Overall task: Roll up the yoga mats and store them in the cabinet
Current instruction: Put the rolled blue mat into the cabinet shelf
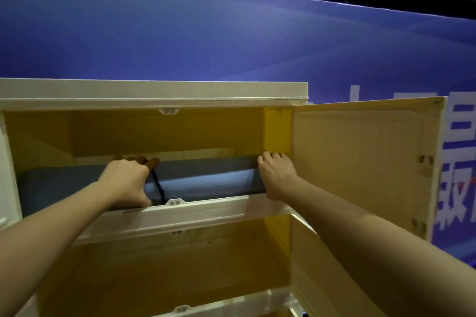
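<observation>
A rolled grey-blue yoga mat (206, 184) lies lengthwise inside the top compartment of a cream cabinet (154, 91), tied with a dark strap (157, 184) near its middle. My left hand (126, 181) wraps over the mat's middle-left part beside the strap, fingers curled behind the roll. My right hand (277, 175) presses on the mat's right end, at the compartment's right inner wall. The mat's left part sits in shadow behind my left forearm.
The upper right door (365, 162) stands swung open to the right. Below, a second compartment (167, 270) is open too, with its door (334, 278) out to the right. A blue banner wall (231, 41) with white characters stands behind the cabinet.
</observation>
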The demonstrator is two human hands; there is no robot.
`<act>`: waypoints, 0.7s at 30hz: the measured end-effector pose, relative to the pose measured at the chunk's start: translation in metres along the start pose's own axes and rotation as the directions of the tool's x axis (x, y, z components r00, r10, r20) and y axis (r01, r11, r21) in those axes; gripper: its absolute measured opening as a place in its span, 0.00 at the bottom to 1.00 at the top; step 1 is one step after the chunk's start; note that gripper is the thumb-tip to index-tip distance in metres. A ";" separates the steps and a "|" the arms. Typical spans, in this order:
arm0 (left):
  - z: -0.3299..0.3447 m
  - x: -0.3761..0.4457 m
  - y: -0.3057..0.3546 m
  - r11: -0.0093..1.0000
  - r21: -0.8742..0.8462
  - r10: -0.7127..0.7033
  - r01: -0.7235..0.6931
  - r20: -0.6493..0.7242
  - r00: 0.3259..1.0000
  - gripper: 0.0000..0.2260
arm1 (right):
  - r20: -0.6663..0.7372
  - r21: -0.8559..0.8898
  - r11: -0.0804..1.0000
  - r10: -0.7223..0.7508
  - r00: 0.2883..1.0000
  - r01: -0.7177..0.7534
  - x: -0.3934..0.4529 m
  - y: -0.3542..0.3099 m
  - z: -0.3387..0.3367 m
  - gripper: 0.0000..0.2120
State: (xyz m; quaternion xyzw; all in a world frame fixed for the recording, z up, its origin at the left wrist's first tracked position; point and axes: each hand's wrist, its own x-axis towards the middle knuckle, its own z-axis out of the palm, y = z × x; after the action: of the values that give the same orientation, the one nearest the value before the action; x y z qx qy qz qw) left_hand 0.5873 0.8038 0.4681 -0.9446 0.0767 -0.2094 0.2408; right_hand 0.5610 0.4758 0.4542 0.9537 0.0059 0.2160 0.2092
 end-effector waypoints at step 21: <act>0.005 -0.014 0.006 0.933 -0.350 -0.097 0.086 -0.014 0.995 0.36 | 0.104 0.252 0.958 0.113 0.988 -0.136 -0.013 -0.010 -0.003 0.31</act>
State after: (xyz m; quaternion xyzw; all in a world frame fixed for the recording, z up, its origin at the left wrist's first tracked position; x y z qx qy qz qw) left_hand 0.5769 0.8044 0.4560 -0.9716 0.0723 -0.2178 0.0581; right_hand 0.5489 0.4847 0.4479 0.9799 -0.0354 0.1837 0.0693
